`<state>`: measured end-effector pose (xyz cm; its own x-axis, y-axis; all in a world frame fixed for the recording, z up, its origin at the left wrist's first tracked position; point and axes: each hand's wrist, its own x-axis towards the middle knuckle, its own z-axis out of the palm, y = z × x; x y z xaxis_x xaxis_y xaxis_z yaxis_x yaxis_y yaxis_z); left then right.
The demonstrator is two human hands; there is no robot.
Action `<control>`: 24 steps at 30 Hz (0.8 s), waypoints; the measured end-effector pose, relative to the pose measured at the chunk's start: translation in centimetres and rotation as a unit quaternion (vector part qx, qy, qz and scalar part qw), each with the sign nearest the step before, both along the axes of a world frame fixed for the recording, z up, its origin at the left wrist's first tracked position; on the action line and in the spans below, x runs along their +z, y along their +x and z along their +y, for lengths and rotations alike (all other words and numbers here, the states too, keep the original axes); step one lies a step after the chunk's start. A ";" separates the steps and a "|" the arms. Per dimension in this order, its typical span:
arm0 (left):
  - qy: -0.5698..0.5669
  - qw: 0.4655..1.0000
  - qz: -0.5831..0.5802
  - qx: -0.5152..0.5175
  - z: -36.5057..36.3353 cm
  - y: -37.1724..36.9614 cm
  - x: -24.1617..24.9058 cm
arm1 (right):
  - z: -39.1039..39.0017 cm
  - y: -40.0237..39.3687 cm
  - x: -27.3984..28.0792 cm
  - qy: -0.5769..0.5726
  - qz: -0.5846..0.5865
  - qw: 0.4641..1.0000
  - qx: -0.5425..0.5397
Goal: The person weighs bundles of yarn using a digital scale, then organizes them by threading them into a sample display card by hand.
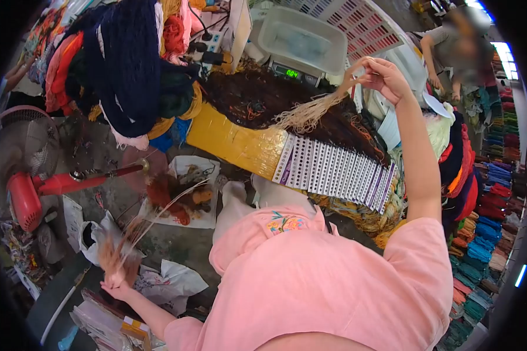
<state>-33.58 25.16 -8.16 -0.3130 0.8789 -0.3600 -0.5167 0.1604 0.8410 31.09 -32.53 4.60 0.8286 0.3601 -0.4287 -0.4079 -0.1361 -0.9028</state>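
Observation:
My right hand (383, 77) is raised at the upper right, its fingers pinching one end of a beige thread bundle (310, 111). The loose ends of that bundle hang down to the left over a pile of dark brown threads (240, 96). Low on the left, my left hand (117, 288) grips a pinkish-brown thread bundle (114, 257), smeared by motion. Long pale strands trail from it toward the upper right. Between the hands lies a row of white cards with punched holes (334, 169), joined to a yellow tape-covered board (234, 140).
Behind the dark threads stands a scale (293, 72) with a lit green display and a clear tub (301, 41) on top. Yarn hanks (126, 64) hang at upper left. A red fan (26, 199) and a floor tray (202, 219) are left. Another person (457, 52) stands far right.

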 end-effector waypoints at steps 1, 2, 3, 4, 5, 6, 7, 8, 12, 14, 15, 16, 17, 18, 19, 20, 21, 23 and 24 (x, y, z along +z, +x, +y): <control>-0.028 0.998 -0.004 -0.054 -1.0 0.9 -0.6 | 0.6 0.6 1.4 0.029 -0.032 0.999 0.002; -0.001 0.929 -0.202 -0.311 -1.2 0.7 -2.1 | 1.3 1.3 2.8 0.060 -0.063 0.996 0.004; -0.029 0.938 -0.157 -0.307 -1.9 0.8 -3.4 | 1.9 1.9 4.2 0.091 -0.093 0.992 0.007; -0.059 0.944 -0.112 -0.303 -2.6 0.9 -4.7 | 2.0 3.1 5.5 0.108 -0.128 0.985 -0.029; -0.090 0.947 -0.069 -0.300 -3.3 1.0 -5.9 | -0.1 6.1 6.2 0.115 -0.129 0.984 -0.042; -0.099 0.935 -0.086 -0.328 -4.9 2.4 -5.5 | -2.2 9.2 6.8 0.123 -0.131 0.982 -0.055; -0.107 0.922 -0.102 -0.357 -6.8 4.3 -4.5 | -3.4 10.7 7.4 0.115 -0.167 0.973 -0.112; -0.116 0.908 -0.116 -0.385 -8.8 6.3 -3.5 | -4.6 12.3 8.0 0.101 -0.204 0.959 -0.170; -0.135 0.899 -0.077 -0.410 -12.0 9.2 -2.3 | -3.2 13.1 9.6 0.035 -0.299 0.923 -0.240; -0.169 0.897 -0.092 -0.398 -13.5 9.8 -2.8 | 0.0 11.7 7.4 -0.036 -0.344 0.924 -0.165; -0.178 0.898 -0.085 -0.394 -14.4 10.8 -2.6 | 1.6 11.0 5.6 -0.094 -0.360 0.920 -0.123; -0.187 0.898 -0.078 -0.390 -15.3 11.8 -2.5 | 2.9 10.3 3.2 -0.162 -0.373 0.911 -0.074; -0.196 0.898 -0.072 -0.386 -16.1 12.8 -2.3 | 4.1 9.5 0.7 -0.225 -0.387 0.894 -0.025; -0.202 0.890 -0.118 -0.390 -16.4 13.4 -2.1 | 4.9 8.5 -1.9 -0.281 -0.396 0.874 0.016; -0.211 0.880 -0.164 -0.393 -16.7 14.0 -1.8 | 5.4 7.4 -4.7 -0.335 -0.399 0.852 0.055; -0.220 0.867 -0.208 -0.396 -17.0 14.6 -1.5 | 5.6 6.0 -7.4 -0.377 -0.396 0.833 0.083; -0.241 0.855 -0.266 -0.374 -17.5 15.8 -0.5 | 5.5 4.5 -9.9 -0.412 -0.387 0.818 0.107; -0.208 0.836 -0.271 -0.430 -18.0 17.2 0.6 | 4.9 1.5 -13.5 -0.455 -0.370 0.800 0.123; -0.198 0.841 -0.258 -0.433 -18.4 18.4 1.9 | 4.7 0.2 -15.0 -0.465 -0.369 0.796 0.118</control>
<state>-15.17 6.78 -6.23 0.6700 0.4762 -0.5696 -0.3417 0.8789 0.3329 31.34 -27.87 -10.36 0.9349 0.3537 -0.0287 0.3222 -0.8801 -0.3487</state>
